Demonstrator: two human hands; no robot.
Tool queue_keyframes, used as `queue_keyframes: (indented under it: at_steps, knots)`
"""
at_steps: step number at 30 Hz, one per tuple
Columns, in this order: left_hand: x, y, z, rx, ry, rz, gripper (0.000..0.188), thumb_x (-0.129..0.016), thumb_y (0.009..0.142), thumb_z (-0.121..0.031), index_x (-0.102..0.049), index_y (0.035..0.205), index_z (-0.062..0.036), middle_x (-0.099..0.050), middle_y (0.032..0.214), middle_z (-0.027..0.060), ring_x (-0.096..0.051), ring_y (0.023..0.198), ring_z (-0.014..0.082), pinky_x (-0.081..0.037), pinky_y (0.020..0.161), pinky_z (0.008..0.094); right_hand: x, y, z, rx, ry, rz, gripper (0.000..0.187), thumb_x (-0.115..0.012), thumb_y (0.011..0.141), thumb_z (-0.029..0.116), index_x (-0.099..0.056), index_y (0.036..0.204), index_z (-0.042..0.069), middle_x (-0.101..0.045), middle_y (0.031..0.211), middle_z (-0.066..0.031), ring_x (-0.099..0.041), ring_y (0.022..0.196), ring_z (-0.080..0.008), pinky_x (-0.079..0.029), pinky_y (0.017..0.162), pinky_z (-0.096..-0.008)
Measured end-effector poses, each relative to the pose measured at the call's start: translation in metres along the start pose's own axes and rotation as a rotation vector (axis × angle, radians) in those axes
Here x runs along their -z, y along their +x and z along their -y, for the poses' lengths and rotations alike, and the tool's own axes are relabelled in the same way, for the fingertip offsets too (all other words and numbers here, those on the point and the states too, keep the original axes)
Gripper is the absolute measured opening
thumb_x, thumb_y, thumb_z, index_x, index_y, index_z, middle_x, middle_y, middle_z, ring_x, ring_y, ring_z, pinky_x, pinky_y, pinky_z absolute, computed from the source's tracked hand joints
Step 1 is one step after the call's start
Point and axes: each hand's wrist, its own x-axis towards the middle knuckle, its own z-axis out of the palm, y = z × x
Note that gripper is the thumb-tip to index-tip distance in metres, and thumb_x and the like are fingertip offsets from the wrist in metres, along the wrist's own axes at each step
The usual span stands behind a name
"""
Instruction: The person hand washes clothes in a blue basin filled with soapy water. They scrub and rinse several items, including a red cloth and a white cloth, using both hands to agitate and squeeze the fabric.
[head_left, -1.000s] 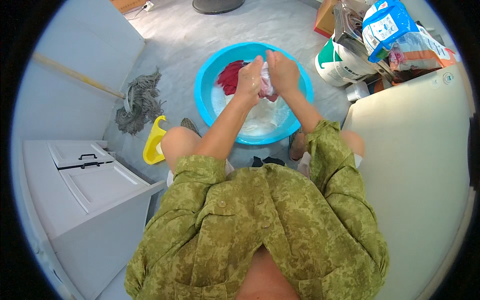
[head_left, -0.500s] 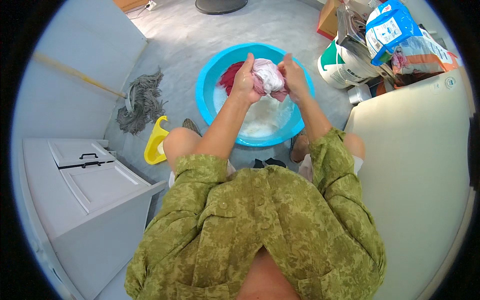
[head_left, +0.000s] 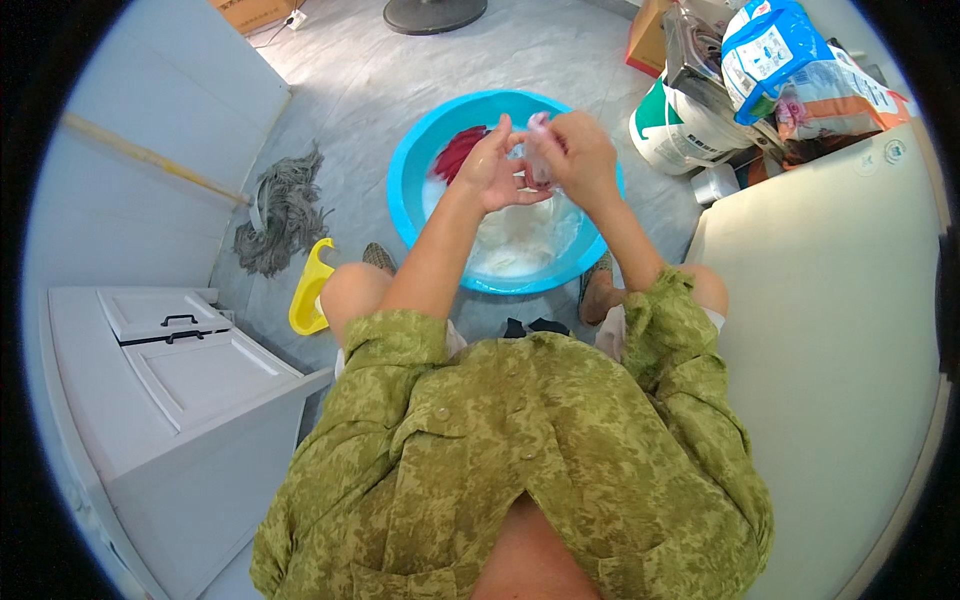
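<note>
Over a blue plastic basin (head_left: 404, 200) on the floor, my right hand (head_left: 586, 160) is closed around a wet, bunched pink and white cloth (head_left: 539, 155). My left hand (head_left: 488, 174) faces it with the palm up and fingers spread, their tips close to the cloth; whether they touch it is hard to see. Dark red fabric (head_left: 459, 154) lies at the basin's left side. Foamy whitish water (head_left: 512, 250) fills the lower part, and pale fabric seems to lie in it.
To the left are a grey string mop (head_left: 282, 215), a yellow plastic holder (head_left: 312, 292) and a white cabinet (head_left: 200, 370). A white bucket (head_left: 680, 135), blue package (head_left: 770, 60) and cardboard box (head_left: 650, 38) crowd the far right, beside a pale flat-topped unit (head_left: 820, 320). A dark round base (head_left: 435, 12) stands beyond.
The cloth, spread between both hands before, is now bunched smaller in my right hand, which has moved left and turned over. The fingers of my left hand have opened out.
</note>
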Motion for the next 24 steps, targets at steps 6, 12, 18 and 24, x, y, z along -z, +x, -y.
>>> queue_keyframes:
  at_steps: [6,12,18,24]
  knots:
    - [0.023,0.049,0.036,-0.385,-0.135,-0.073,0.024,-0.052,0.091,-0.027,-0.057,0.09,-0.0029,-0.061,0.086,0.0065,-0.06,0.079,0.0193,-0.05,0.07,0.0345,-0.038,-0.02,-0.013,0.351,-0.429,0.11,0.013,-0.061,0.073,0.019,-0.057,0.065,0.01,-0.057,0.068,-0.011,-0.057,0.065,-0.0278,-0.044,0.056,-0.0398]
    - [0.014,0.033,0.01,-0.621,-0.175,-0.34,0.017,-0.052,0.091,-0.019,-0.054,0.082,-0.005,-0.057,0.08,0.0065,-0.057,0.072,0.0193,-0.048,0.064,0.0344,-0.055,-0.004,0.016,-0.054,-0.261,0.007,0.021,-0.057,0.077,0.028,-0.056,0.067,0.01,-0.057,0.069,-0.0103,-0.058,0.07,-0.0292,-0.043,0.055,-0.0424]
    - [0.029,0.041,0.016,-0.548,-0.186,-0.274,0.014,-0.058,0.088,-0.02,-0.055,0.084,-0.0061,-0.058,0.081,0.0055,-0.056,0.075,0.0173,-0.049,0.068,0.0352,-0.057,0.003,-0.003,-0.165,0.07,0.035,0.026,-0.055,0.081,0.031,-0.056,0.069,0.008,-0.057,0.069,-0.0121,-0.057,0.066,-0.0305,-0.041,0.054,-0.0429]
    - [0.023,0.041,0.008,-0.633,0.031,-0.392,0.015,-0.06,0.084,-0.014,-0.053,0.074,-0.0054,-0.052,0.066,0.0016,-0.05,0.056,0.0122,-0.043,0.051,0.0313,-0.063,-0.02,-0.013,-0.34,0.086,-0.03,0.03,-0.051,0.084,0.033,-0.056,0.068,0.008,-0.058,0.067,-0.0144,-0.055,0.061,-0.0333,-0.041,0.053,-0.0443]
